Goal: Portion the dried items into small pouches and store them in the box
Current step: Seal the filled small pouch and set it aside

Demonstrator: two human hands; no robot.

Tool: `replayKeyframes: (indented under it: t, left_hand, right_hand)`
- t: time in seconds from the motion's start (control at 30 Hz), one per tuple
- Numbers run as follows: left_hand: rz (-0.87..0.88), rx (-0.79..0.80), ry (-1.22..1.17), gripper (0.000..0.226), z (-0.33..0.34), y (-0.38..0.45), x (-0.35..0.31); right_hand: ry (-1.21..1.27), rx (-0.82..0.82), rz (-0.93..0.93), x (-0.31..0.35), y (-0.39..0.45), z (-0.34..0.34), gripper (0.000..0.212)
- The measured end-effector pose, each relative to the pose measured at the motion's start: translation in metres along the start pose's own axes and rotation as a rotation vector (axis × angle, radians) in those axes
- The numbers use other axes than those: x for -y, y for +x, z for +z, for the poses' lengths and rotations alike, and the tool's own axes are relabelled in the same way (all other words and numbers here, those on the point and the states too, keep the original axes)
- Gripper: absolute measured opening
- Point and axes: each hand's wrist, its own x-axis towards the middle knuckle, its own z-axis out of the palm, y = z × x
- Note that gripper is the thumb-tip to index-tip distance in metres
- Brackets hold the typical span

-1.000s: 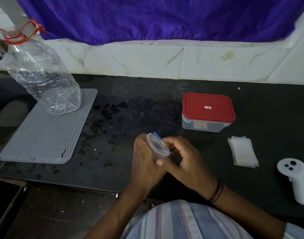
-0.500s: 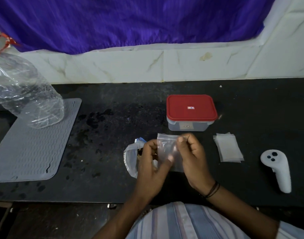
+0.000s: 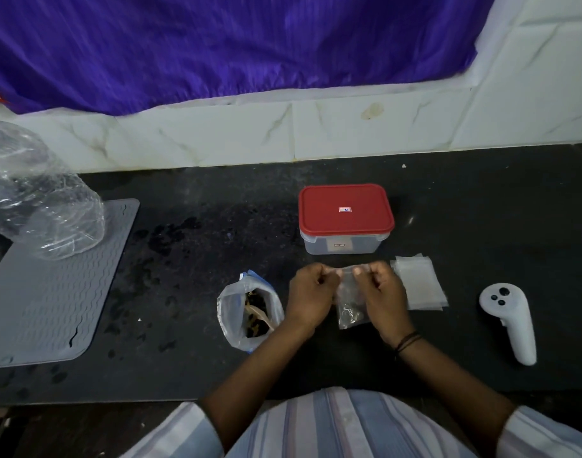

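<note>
On the speckled black counter [image 3: 190, 259], a thin clear pouch [image 3: 349, 302] is pinched at its top corners by the left hand [image 3: 311, 297] and right hand [image 3: 384, 297], hanging lengthwise, dark bits at its bottom. Behind stands the rounded rectangular box [image 3: 344, 242], red-lidded, label unreadable.

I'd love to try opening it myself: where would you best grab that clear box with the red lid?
Hedged: take the clear plastic box with the red lid from above, fingers hooked under the lid's overhanging front edge. It sits flat and closed, and the rim juts past the walls there, facing the person.
</note>
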Motion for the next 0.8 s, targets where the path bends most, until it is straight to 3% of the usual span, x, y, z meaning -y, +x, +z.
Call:
replayKeyframes:
  t: [0.2, 0.37, 0.57, 0.8]
  left_hand:
    - [-0.099, 0.027, 0.285, 0.022, 0.031, 0.038, 0.003]
    - [-0.133, 0.027, 0.469, 0.019, 0.042, 0.053, 0.007]
    - [-0.037, -0.022, 0.635, 0.024, 0.044, 0.056, 0.011]
    - [-0.105, -0.075, 0.5, 0.019, 0.04, 0.062, 0.015]
  right_hand:
    - [-0.593, 0.109, -0.026, -0.016, 0.028, -0.022, 0.012]
    - [-0.863, 0.131, -0.047, -0.014, 0.038, -0.02, 0.008]
    - [-0.983, 0.177, -0.067, -0.019, 0.041, -0.018, 0.013]
    - [-0.953, 0.147, -0.095, -0.023, 0.044, -0.018, 0.017]
